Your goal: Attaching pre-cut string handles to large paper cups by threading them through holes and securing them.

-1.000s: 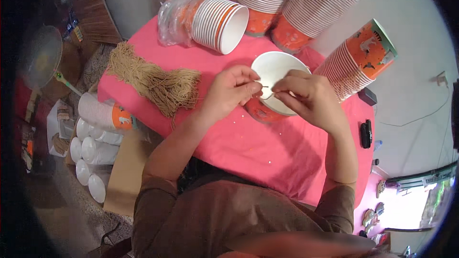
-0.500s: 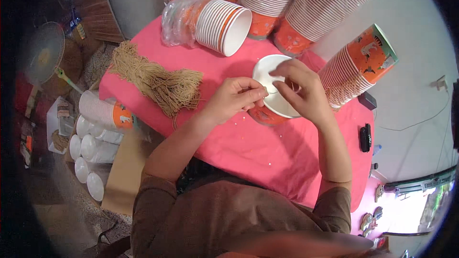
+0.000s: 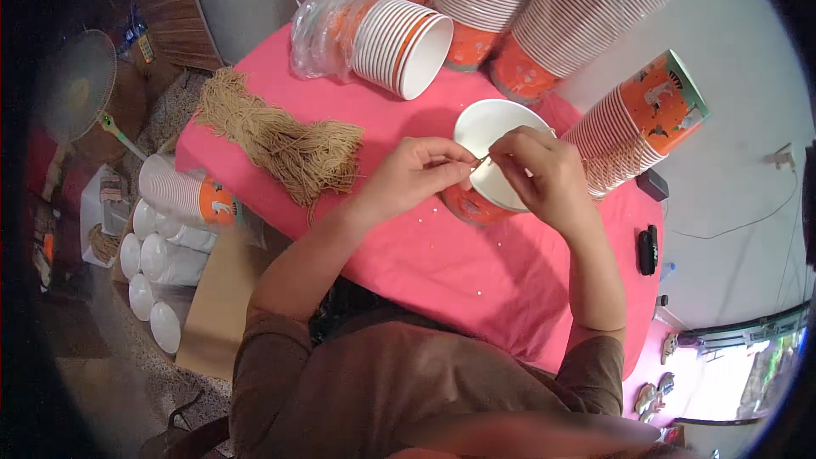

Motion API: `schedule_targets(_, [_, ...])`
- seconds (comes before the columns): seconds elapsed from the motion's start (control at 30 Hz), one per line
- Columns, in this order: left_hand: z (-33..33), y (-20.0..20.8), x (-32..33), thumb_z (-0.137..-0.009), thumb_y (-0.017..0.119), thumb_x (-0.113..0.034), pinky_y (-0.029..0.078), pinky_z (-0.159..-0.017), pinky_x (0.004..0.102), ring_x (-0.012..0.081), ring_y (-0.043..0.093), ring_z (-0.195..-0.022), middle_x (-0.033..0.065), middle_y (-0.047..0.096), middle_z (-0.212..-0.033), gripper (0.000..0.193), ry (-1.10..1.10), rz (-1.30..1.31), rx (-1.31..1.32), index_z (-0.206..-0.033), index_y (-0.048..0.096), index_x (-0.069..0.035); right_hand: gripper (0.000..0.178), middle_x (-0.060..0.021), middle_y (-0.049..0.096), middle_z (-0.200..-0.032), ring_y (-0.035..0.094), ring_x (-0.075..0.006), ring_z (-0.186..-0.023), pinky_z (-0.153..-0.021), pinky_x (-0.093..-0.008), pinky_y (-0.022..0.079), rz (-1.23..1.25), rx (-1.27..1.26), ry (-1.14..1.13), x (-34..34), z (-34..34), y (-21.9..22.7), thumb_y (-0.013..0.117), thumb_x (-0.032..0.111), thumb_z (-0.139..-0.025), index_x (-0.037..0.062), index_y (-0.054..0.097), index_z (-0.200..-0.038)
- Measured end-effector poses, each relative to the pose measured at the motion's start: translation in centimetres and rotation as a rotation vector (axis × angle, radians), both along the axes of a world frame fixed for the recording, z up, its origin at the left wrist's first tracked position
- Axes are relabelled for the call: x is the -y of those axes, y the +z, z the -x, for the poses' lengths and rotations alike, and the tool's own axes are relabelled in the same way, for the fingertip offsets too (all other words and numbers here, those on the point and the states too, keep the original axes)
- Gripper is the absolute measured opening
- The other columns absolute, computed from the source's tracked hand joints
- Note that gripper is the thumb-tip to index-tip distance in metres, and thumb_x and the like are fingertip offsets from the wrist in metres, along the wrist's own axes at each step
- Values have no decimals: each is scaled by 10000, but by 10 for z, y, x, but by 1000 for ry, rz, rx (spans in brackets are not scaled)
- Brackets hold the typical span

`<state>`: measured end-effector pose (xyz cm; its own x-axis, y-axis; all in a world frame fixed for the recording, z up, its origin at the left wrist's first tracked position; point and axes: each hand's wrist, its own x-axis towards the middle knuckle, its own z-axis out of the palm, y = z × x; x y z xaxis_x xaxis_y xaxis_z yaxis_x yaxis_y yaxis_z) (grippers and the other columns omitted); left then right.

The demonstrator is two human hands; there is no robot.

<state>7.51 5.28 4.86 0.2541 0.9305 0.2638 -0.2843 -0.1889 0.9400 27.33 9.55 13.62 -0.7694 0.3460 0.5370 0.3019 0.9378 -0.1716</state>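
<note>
Left hand [image 3: 416, 174] and right hand [image 3: 544, 172] pinching a thin string [image 3: 481, 161] between fingertips, over an orange paper cup [image 3: 489, 161] on the pink worktop [image 3: 425, 263], bundle of tan strings [image 3: 280, 140] to the left

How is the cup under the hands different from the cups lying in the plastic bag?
The cup under the hands is single; the bagged cups are many, nested in a stack. The single cup lies tipped on the pink cloth with its mouth facing up toward the camera and both hands at its rim; the stack lies on its side, untouched, half in clear plastic. Both are orange outside and white inside.
</note>
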Motion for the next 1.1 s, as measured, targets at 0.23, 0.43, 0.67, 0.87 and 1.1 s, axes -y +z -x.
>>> schedule_targets(0.23, [5,-2,0,-925,581,-45,522,-775,262,119,633,-862,63,662,-938,157,61,-10,-90,-1063,610,25,109,-124,576,-776,608,-328,-677,-577,-393,479,-92,7,-88,4,-4,17,621,24,-808,29,541,-882])
schedule_targets(0.43, [3,-2,3,-924,587,-81,477,-675,214,65,564,-733,-5,615,-859,120,77,-84,-35,-1014,617,-8,100,-131,577,-773,602,-336,-670,-575,-417,474,-91,17,-63,9,2,22,610,57,-823,44,528,-878])
schedule_targets(0.67, [0,-5,10,-931,587,-137,338,-541,176,2,431,-635,-77,540,-761,119,-53,125,175,-1002,639,-57,76,-119,581,-829,598,-305,-693,-640,-374,474,109,16,13,8,15,-4,623,25,-826,11,550,-844])
schedule_targets(0.87, [6,-11,11,-938,582,-154,308,-528,160,-21,391,-607,-97,514,-756,134,-79,143,255,-1008,639,-55,121,-129,597,-876,613,-333,-702,-585,-406,470,78,-64,19,0,19,-16,661,89,-814,29,565,-856])
schedule_targets(1.1, [-10,-16,7,-900,639,-90,357,-519,184,4,450,-620,-72,544,-772,111,120,28,180,-987,641,-23,99,-147,609,-778,614,-346,-686,-596,-394,472,340,-33,-19,5,19,-18,629,80,-851,12,562,-880])
